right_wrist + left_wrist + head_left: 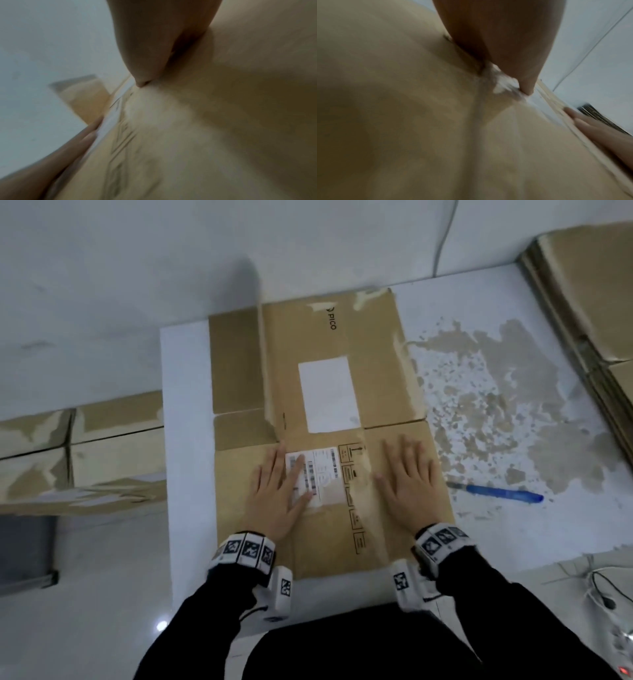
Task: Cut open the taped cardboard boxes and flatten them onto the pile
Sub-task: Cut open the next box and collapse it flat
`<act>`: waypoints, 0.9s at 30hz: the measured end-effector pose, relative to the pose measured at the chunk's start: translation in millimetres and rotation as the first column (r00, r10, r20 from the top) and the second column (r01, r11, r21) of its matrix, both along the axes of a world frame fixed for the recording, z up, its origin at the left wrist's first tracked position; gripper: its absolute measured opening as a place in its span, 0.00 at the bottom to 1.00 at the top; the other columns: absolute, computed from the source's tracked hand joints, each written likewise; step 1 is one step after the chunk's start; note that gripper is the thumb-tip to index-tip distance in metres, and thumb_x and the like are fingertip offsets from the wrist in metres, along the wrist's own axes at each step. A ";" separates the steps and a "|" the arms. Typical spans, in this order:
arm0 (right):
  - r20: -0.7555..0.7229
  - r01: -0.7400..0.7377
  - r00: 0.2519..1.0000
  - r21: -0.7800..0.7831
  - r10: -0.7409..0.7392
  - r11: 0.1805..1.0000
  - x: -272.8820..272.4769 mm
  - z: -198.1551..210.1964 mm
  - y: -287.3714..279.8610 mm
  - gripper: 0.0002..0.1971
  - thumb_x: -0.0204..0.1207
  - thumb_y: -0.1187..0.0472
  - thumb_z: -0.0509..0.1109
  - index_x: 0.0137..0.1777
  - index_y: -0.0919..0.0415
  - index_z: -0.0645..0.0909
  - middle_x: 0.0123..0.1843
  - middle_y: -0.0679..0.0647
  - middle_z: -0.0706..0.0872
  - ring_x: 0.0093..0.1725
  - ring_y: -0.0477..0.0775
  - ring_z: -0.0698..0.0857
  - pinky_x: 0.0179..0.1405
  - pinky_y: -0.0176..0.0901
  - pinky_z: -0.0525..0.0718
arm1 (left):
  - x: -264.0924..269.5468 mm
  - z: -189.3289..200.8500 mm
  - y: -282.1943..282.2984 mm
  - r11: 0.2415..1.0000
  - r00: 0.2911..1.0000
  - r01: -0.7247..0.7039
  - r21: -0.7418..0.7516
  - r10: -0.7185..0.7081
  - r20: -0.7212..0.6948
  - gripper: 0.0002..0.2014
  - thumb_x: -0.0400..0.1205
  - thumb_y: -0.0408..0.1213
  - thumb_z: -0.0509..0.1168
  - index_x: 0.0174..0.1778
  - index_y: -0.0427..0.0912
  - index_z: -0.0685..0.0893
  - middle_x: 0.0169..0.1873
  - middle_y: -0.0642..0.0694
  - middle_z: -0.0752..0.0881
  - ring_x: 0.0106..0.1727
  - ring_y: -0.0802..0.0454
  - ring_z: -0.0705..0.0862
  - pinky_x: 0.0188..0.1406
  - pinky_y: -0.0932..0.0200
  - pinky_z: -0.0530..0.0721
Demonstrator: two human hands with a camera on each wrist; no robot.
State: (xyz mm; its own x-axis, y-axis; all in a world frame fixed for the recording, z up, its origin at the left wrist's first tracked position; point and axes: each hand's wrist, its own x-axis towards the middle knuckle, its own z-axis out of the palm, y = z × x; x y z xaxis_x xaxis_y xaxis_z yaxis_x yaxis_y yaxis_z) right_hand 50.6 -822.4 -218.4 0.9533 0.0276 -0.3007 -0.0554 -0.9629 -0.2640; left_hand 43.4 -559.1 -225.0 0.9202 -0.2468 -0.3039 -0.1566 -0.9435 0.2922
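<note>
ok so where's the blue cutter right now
In the head view the blue cutter lies on the white table, just right of the flattened box and beyond the right hand, which isn't touching it.

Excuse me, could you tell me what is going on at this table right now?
A person is pressing a flattened cardboard box down on the white table. The left hand lies flat on its shipping label, and the right hand lies flat beside it, fingers spread. A blue cutter lies on the table to the right, untouched. A pile of flattened boxes sits at the far right, and taped boxes wait on the left.
</note>
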 end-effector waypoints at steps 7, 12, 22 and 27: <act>0.085 0.031 0.996 0.105 -0.040 0.994 66.9 35.0 38.2 0.29 0.83 0.53 0.58 0.80 0.65 0.58 0.83 0.65 0.54 0.83 0.63 0.52 0.81 0.60 0.51 | 60.5 44.1 -31.6 0.991 0.958 -0.020 -0.136 0.057 0.279 0.19 0.83 0.44 0.53 0.64 0.40 0.80 0.64 0.39 0.81 0.67 0.40 0.77 0.69 0.47 0.67; 0.058 -0.188 0.981 0.035 0.186 0.981 170.4 26.2 82.1 0.28 0.86 0.49 0.50 0.84 0.50 0.49 0.86 0.54 0.42 0.84 0.57 0.42 0.80 0.62 0.44 | 164.3 36.0 -51.9 0.988 0.989 -0.135 0.069 0.130 0.068 0.28 0.88 0.44 0.48 0.84 0.42 0.52 0.84 0.39 0.49 0.85 0.42 0.46 0.83 0.42 0.42; -0.073 -0.277 0.959 -0.028 0.274 0.961 197.7 -0.9 86.6 0.26 0.86 0.45 0.42 0.83 0.42 0.41 0.85 0.49 0.36 0.83 0.57 0.35 0.78 0.69 0.35 | 186.3 8.7 -47.5 0.990 0.985 -0.130 0.052 0.135 -0.103 0.30 0.88 0.55 0.40 0.84 0.51 0.36 0.83 0.45 0.34 0.83 0.45 0.34 0.81 0.40 0.35; -0.097 -0.071 0.993 0.013 0.072 0.997 193.4 0.0 65.7 0.32 0.82 0.37 0.47 0.83 0.41 0.41 0.85 0.52 0.34 0.83 0.61 0.33 0.78 0.63 0.33 | 169.0 15.5 -0.6 0.946 0.942 -0.294 0.136 0.311 -0.127 0.49 0.72 0.77 0.49 0.81 0.59 0.33 0.82 0.45 0.29 0.82 0.44 0.28 0.76 0.37 0.29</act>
